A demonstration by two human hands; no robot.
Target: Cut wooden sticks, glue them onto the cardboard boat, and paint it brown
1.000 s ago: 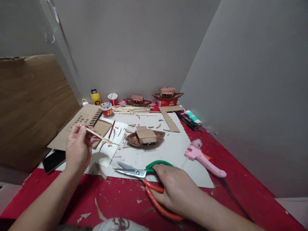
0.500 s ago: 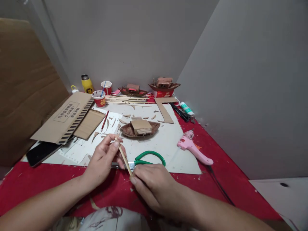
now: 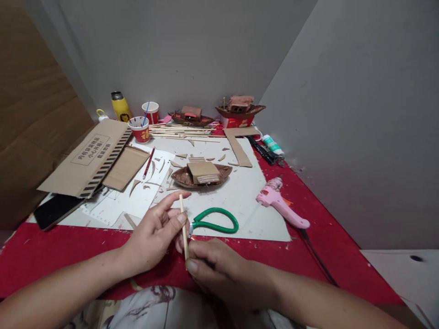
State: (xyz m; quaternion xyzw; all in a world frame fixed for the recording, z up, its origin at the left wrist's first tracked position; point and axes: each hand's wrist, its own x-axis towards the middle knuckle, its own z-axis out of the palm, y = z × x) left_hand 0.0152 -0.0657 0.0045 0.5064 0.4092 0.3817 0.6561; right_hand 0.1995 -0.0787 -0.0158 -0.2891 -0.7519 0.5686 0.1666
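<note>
Both hands meet over the red table's near edge on a thin wooden stick [image 3: 183, 218], held almost upright. My left hand [image 3: 156, 233] pinches its upper half between thumb and fingers. My right hand [image 3: 214, 269] is closed on its lower end. Scissors with a green handle loop [image 3: 215, 225] lie on the white sheet just beyond the hands, their blades hidden behind the fingers. Further back sits a brown boat hull [image 3: 202, 176] with a stack of cardboard pieces [image 3: 203, 171] in it.
A pink glue gun [image 3: 279, 203] lies to the right, its black cord running off the table. A phone [image 3: 55, 209] and cardboard sheets [image 3: 91, 157] lie left. Paper cups [image 3: 139, 129], a yellow bottle [image 3: 120, 108], loose sticks [image 3: 183, 131] and two model boats [image 3: 240, 107] line the back wall.
My left hand brought the stick from the left to the middle. My right hand let go of the scissors and took the stick's lower end; the stick has turned more upright.
</note>
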